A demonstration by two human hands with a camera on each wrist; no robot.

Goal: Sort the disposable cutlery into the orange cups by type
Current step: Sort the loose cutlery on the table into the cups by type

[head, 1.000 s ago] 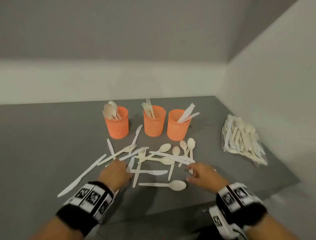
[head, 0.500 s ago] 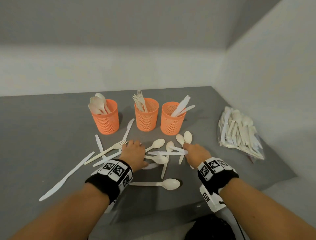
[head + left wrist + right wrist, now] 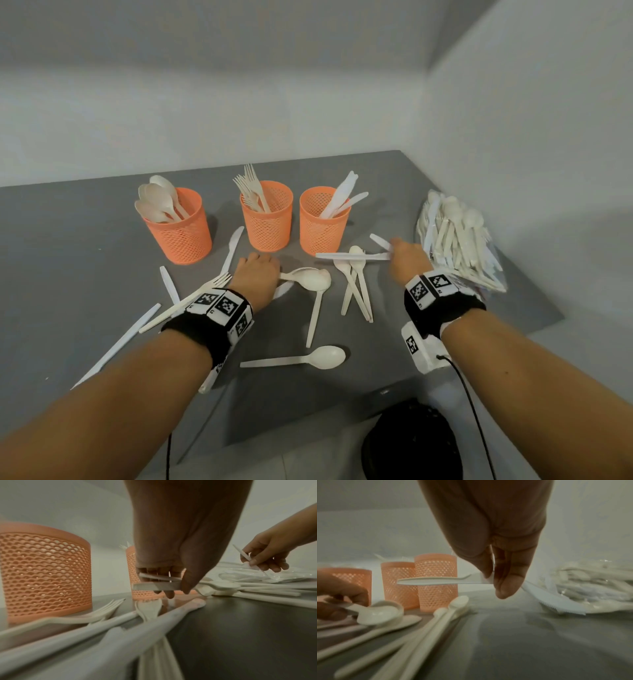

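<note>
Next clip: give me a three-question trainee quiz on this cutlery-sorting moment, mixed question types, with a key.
1. True or false: the right hand pinches a knife by its handle.
2. Which orange cup holds forks: A left, B middle, C right?
3. Fill in: the left hand holds ____ by their handles.

Key: 1 true. 2 B, the middle cup. 3 spoons; the spoon cup is on the left.

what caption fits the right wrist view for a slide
Right hand pinches a white plastic knife by its handle above the table, with three orange cups behind.
</note>
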